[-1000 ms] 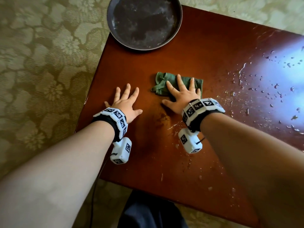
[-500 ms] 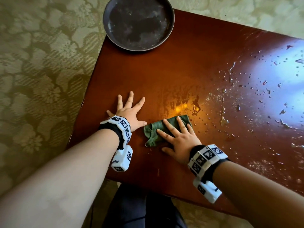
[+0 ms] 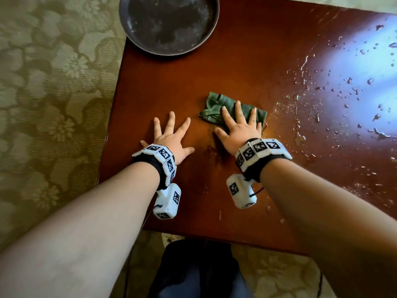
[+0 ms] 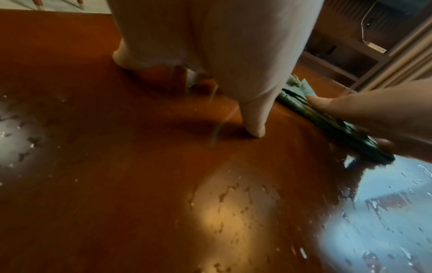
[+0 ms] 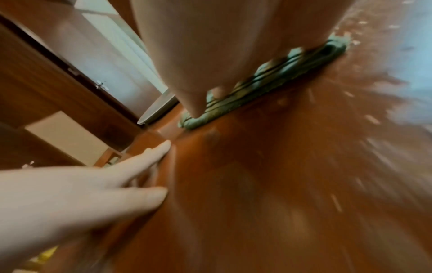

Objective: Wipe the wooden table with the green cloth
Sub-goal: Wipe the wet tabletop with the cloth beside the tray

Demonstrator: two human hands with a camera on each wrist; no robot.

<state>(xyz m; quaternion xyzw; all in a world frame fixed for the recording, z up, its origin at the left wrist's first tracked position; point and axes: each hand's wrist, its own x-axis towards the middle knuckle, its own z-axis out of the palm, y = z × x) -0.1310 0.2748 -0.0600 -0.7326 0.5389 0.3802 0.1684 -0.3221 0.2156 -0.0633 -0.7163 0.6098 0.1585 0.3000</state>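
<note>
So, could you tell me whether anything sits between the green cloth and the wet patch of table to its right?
Nothing visible does. The right hand presses flat on the green cloth, and the wooden table runs bare to the water droplets. The dark plate sits at the far edge, out of the path.

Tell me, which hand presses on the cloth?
The right hand: its spread fingers lie flat on the green cloth. The left hand rests on bare table.

I count one reddish-brown wooden table (image 3: 236, 67), one crumpled green cloth (image 3: 217, 106), and one round dark metal tray (image 3: 169, 22). I see two hands, the left hand (image 3: 171, 140) and the right hand (image 3: 240, 130), and two white marker-covered wristbands (image 3: 161, 157).
</note>
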